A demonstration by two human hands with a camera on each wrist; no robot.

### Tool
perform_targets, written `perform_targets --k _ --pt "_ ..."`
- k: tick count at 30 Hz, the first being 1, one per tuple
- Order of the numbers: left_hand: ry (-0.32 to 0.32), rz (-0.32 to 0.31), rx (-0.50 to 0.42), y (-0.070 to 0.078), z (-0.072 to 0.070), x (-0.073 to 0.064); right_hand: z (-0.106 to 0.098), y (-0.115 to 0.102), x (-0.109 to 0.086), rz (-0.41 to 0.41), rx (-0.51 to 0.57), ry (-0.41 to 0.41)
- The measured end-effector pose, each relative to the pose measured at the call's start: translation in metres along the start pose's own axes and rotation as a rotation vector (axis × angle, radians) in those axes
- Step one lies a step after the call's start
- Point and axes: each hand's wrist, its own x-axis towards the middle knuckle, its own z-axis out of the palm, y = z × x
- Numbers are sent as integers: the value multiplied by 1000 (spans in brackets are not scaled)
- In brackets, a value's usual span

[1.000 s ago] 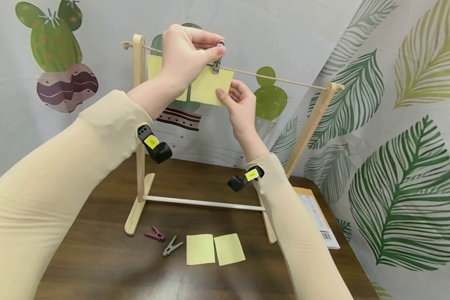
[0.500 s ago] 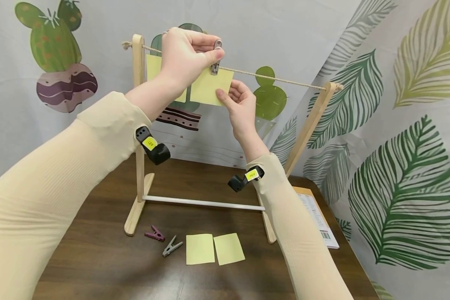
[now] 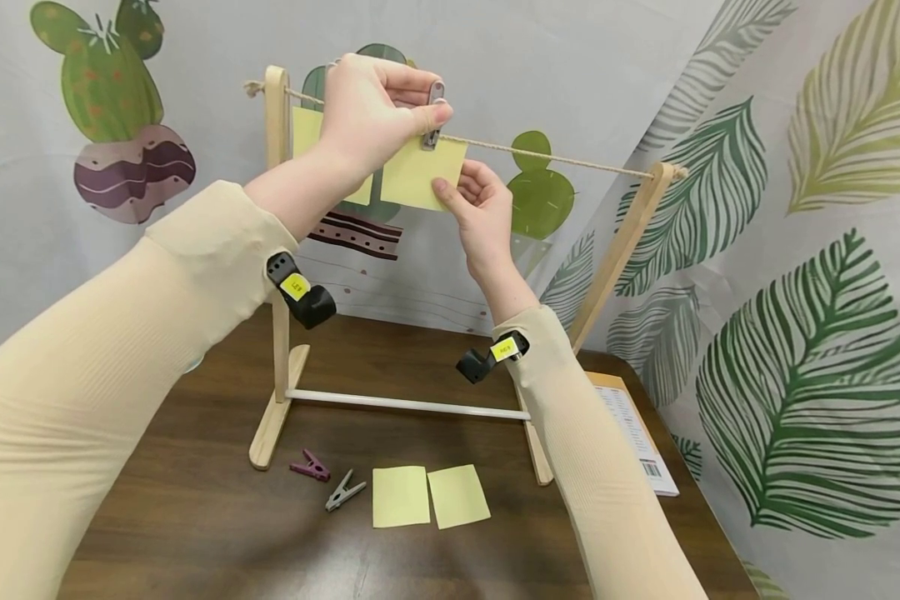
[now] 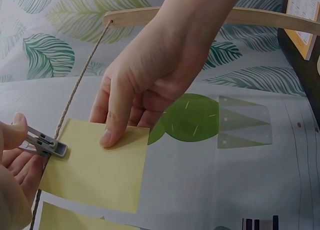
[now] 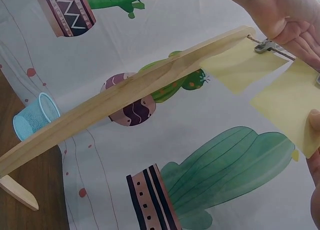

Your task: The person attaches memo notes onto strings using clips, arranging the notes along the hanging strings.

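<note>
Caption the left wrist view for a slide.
Left hand pinches a gray clothespin on the rope while the right hand holds a yellow note.

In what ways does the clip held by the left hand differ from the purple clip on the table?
The held clip is grey, unlike the purple clip. The left hand pinches the held clip at the rope; no hand touches the purple clip. The held clip stands nearly upright; the purple clip lies on the table. Both are two-armed clips.

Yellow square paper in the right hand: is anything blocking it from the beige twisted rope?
Nothing visible: the yellow square paper already has its top edge along the beige twisted rope, where the grey clothespin sits.
</note>
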Motion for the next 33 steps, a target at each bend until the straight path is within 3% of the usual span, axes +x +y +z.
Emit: perform_targets --k 18,33 --pt "-64 -38 -57 1 -4 -3 -2 4 -3 20 0 -4" --pt "-72 -26 -70 1 -3 -2 -6 11 -5 9 10 -13"
